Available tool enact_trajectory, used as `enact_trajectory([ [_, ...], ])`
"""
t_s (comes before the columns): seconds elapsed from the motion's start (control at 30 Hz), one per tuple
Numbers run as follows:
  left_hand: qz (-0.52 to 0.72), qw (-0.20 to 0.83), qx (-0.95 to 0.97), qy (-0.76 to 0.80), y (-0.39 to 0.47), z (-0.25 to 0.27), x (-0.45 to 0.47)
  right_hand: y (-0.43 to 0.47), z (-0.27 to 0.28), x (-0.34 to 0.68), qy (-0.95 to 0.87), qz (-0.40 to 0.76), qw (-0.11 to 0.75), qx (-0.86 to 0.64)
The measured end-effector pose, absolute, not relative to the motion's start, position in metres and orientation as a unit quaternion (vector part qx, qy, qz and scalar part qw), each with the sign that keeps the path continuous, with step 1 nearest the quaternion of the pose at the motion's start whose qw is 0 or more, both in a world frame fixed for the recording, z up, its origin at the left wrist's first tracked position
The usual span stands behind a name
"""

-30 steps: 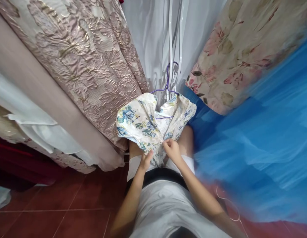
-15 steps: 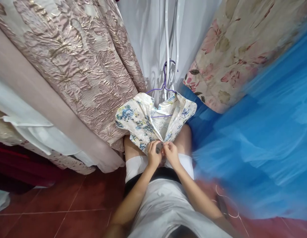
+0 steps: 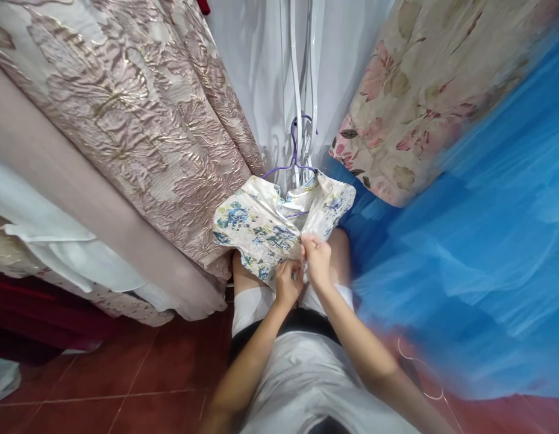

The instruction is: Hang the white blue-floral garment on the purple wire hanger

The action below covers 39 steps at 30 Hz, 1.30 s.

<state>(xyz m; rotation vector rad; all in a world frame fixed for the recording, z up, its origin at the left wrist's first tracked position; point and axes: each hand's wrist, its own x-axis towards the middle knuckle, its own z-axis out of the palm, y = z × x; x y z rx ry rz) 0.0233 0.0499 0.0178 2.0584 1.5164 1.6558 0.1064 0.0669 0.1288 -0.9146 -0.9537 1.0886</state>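
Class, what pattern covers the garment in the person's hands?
The garment has blue flowers on whitish cloth, clearest in the head view.

Illumination is moderate and diffuse; the light source is out of frame. The floral-print blouse (image 3: 265, 220) at the fingers (image 3: 312, 243) is evenly lit and acceptably sharp. Left of the fingers, metallic brocade (image 3: 139, 126) returns small highlights. Below-left, red floor tiles (image 3: 157, 374) fall into shadow. Right of the fingers, blue tulle (image 3: 478, 259) is smeared by blur. Wide-angle distortion stretches fabric toward the frame edges.
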Motion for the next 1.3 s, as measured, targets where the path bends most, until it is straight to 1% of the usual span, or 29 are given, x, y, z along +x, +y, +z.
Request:
enact_trajectory([
  [0.1, 0.527, 0.069, 0.684, 0.5, 0.044, 0.021, 0.017, 0.093, 0.177, 0.088, -0.384, 0.518, 0.682, -0.345],
  [0.17, 0.515, 0.08, 0.689, 0.503, 0.041, 0.022, 0.014, 0.109, 0.204, 0.076, -0.368, 0.521, 0.701, -0.32],
  [0.3, 0.511, 0.108, 0.696, 0.493, 0.036, 0.014, 0.009, 0.125, 0.231, 0.065, -0.356, 0.51, 0.724, -0.298],
  [0.4, 0.535, 0.102, 0.688, 0.48, 0.038, 0.019, 0.001, 0.123, 0.23, 0.068, -0.371, 0.517, 0.711, -0.3],
  [0.47, 0.568, 0.055, 0.674, 0.469, 0.047, 0.042, -0.008, 0.117, 0.224, 0.072, -0.381, 0.519, 0.7, -0.31],
  [0.53, 0.605, -0.008, 0.655, 0.452, 0.061, 0.084, -0.019, 0.112, 0.218, 0.076, -0.387, 0.513, 0.697, -0.319],
  [0.63, 0.618, -0.09, 0.669, 0.403, 0.087, 0.162, -0.035, 0.108, 0.212, 0.082, -0.399, 0.5, 0.698, -0.32],
  [0.73, 0.506, -0.105, 0.765, 0.384, 0.109, 0.224, -0.045, 0.109, 0.208, 0.086, -0.417, 0.483, 0.702, -0.317],
  [0.8, 0.429, -0.115, 0.81, 0.384, 0.117, 0.246, -0.048, 0.112, 0.205, 0.087, -0.431, 0.467, 0.702, -0.321],
  [0.9, 0.399, -0.142, 0.822, 0.381, 0.121, 0.256, -0.048, 0.116, 0.203, 0.087, -0.455, 0.451, 0.693, -0.331],
  [1.0, 0.432, -0.156, 0.804, 0.377, 0.123, 0.254, -0.047, 0.118, 0.201, 0.082, -0.463, 0.448, 0.686, -0.339],
  [1.17, 0.49, -0.14, 0.766, 0.393, 0.124, 0.248, -0.043, 0.119, 0.198, 0.082, -0.473, 0.452, 0.673, -0.344],
  [1.3, 0.524, -0.121, 0.746, 0.394, 0.124, 0.251, -0.045, 0.121, 0.178, 0.091, -0.507, 0.438, 0.647, -0.366],
])
